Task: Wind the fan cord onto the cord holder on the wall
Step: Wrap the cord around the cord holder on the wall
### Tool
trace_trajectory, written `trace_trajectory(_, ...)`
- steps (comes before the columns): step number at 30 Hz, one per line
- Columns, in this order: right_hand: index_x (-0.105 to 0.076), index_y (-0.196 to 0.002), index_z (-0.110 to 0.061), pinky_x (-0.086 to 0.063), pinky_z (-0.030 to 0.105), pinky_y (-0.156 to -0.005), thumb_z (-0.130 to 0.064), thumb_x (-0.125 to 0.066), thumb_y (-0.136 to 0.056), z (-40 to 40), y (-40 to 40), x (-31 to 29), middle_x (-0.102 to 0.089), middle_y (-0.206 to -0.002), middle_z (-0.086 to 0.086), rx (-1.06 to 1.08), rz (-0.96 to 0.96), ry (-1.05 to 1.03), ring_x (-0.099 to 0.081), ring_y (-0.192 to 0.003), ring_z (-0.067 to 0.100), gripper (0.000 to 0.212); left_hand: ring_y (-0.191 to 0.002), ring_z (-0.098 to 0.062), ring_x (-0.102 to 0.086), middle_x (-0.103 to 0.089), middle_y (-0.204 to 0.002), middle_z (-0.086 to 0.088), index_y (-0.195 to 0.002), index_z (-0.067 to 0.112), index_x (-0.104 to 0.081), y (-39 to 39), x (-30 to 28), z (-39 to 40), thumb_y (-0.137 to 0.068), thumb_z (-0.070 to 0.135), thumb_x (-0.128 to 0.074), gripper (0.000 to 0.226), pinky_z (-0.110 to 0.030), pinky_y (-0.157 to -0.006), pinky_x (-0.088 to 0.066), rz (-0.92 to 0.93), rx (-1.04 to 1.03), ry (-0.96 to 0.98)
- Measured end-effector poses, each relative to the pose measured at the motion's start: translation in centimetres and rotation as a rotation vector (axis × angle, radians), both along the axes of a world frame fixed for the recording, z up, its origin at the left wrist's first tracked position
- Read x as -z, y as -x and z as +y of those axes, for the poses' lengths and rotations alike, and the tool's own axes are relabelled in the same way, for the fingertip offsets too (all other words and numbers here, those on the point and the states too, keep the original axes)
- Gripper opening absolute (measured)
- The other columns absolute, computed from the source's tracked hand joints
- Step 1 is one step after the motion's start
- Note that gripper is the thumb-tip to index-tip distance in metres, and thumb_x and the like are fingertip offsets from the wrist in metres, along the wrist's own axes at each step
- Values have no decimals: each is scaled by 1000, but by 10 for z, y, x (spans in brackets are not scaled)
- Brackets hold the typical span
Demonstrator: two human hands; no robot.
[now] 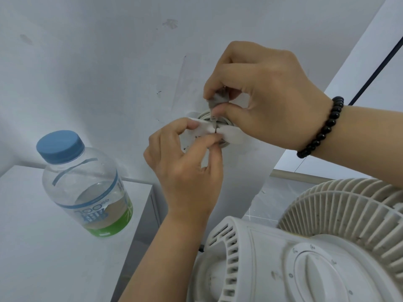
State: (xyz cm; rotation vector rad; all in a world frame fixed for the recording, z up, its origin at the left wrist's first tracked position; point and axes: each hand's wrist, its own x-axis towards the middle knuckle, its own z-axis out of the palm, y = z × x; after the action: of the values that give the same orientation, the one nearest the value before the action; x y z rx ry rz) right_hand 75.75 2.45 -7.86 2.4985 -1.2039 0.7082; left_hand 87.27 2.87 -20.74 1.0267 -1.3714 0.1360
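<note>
While hands (pixel 185 162) pinch, apparently rubbery cord (pixel 214 100)

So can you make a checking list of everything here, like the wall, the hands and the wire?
Surface: white wall, scuffed.
Job's things: cord holder on wall; grey fan cord wound on it.
Clutter: water bottle on white cabinet.
Grippers: left hand pinches holder flap; right hand pinches cord end.
Cables: dark cable along wall, right.
Surroundings: white fan; bead bracelet on right wrist.
</note>
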Motion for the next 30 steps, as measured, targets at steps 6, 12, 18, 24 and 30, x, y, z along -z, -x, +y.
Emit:
trace_trajectory(6,-72,-86,-6,-54,41,-63,-5,-72,-71,1,1,1,-63,-88,11,11,-38,5,-62,-70,25,16,-72,-23,-50,-60,-79,-5,-91,16,-79,5,12,7,-83,4,-73,15,-41,-65,-42,58,80,-17)
trace_trajectory(12,-73,-86,-7,-54,38,-63,-5,-73,-70,1,1,0,-63,-87,9,19,-64,6,-62,-70,22,16,-68,-22,-56,-60,-77,-6,-106,8,-73,6,13,12,-87,1,-68,20,-37,-60,-48,141,302,-37)
trace_trajectory(18,-73,-87,-6,-55,39,-63,-6,-73,-70,1,0,0,-63,-88,10,22,-60,2,-62,-71,23,17,-78,-21,-64,-70,-90,-6,-102,2,-72,2,12,11,-92,6,-61,16,-28,-69,-53,-8,240,-61)
trace_trajectory(24,-73,-89,-7,-56,38,-64,-6,-73,-71,1,-1,0,-62,-89,9,28,-47,-14,-62,-73,22,18,-75,-15,-60,-66,-88,-6,-104,0,-67,2,5,9,-86,3,-67,18,-19,-68,-49,6,254,-84)
trace_trajectory(30,-73,-89,-10,-56,36,-64,-6,-73,-70,2,-3,0,-62,-90,6,43,-35,-23,-61,-73,19,19,-70,-12,-60,-71,-82,-8,-90,-1,-73,3,1,7,-81,-5,-69,11,-8,-67,-48,14,260,-43)
